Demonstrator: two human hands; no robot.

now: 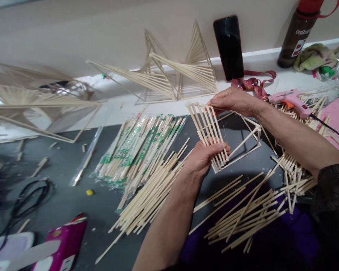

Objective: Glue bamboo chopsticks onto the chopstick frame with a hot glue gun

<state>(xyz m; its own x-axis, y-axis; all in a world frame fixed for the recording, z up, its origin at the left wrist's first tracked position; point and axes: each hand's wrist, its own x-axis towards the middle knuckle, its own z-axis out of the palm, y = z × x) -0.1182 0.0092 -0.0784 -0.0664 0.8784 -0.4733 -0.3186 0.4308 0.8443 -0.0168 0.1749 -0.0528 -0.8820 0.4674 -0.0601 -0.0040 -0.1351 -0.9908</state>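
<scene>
My left hand (pixel 202 157) is wrapped round the lower part of a frame built of thin wooden sticks (pixel 205 122), thumb in front and fingertips showing at its right side. Several sticks run side by side in it like slats. At its upper right corner my right hand (pixel 234 101) is closed, thumb and fingers pressed at the edge; whether a loose stick is also between them I cannot tell. More joined sticks (pixel 243 141) reach out to the right, behind and below my hands. Loose sticks (pixel 155 188) lie beside my left forearm, and others (pixel 248 222) lie below the frame.
Finished stick structures (pixel 169 75) stand along the wall, with a phone (pixel 228 47) and a dark bottle (pixel 293 37). A pink glue gun (pixel 295 101) rests by my right forearm on piled sticks. Wrapped chopsticks (pixel 138 146) and a purple case (pixel 63 241) lie to the left.
</scene>
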